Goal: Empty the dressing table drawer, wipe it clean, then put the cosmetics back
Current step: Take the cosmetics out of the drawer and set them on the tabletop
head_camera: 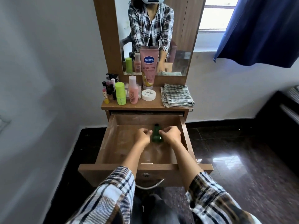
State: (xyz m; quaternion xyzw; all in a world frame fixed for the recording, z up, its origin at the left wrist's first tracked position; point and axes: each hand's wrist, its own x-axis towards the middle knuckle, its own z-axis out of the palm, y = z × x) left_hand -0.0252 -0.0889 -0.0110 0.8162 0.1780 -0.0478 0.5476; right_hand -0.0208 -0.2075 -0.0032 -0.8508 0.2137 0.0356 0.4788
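Note:
The wooden drawer is pulled out wide, its floor dusty. A dark green bottle lies in its middle. My left hand sits at the bottle's left side and my right hand at its right, both with curled fingers next to the bottle; whether they grip it is unclear. On the table top stand a pink Vaseline tube, a pink bottle, a lime green stick, a white jar and several lipsticks.
A folded checked cloth lies at the right of the table top. A mirror rises behind it. A blue curtain hangs at the right and dark furniture stands by the wall. The floor is dark and glossy.

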